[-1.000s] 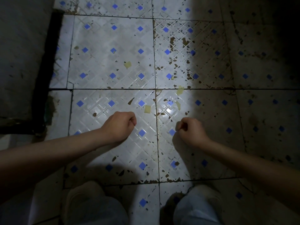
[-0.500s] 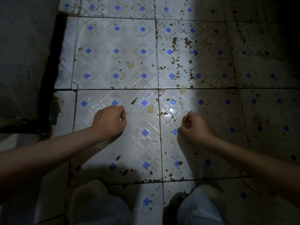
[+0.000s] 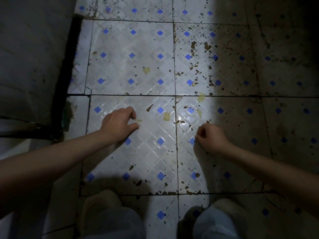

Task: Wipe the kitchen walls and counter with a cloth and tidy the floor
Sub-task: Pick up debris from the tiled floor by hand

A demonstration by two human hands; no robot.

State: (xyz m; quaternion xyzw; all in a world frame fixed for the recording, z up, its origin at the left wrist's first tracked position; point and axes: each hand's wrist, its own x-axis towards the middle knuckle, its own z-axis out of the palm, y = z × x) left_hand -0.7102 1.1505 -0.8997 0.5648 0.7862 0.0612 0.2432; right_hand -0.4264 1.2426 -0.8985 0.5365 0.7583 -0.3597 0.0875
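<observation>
Nearest the camera, two trouser knees and pale shoes [image 3: 101, 200] stand on the tiled floor [image 3: 151, 152], white with small blue diamonds and brown specks. Beyond the shoes, the left hand [image 3: 117, 124] reaches low over the floor, thumb and forefinger parted in a narrow gap around a tiny yellowish scrap [image 3: 138, 120] without gripping it. To its right, across a grout line, the right hand [image 3: 211, 138] is curled into a loose fist; whether it holds anything cannot be told. Past the hands lie more yellowish scraps: one [image 3: 166, 116] just beyond the left hand's thumb, another [image 3: 146, 70] farther off. A dark cabinet base [image 3: 34, 66] lies left of the floor.
</observation>
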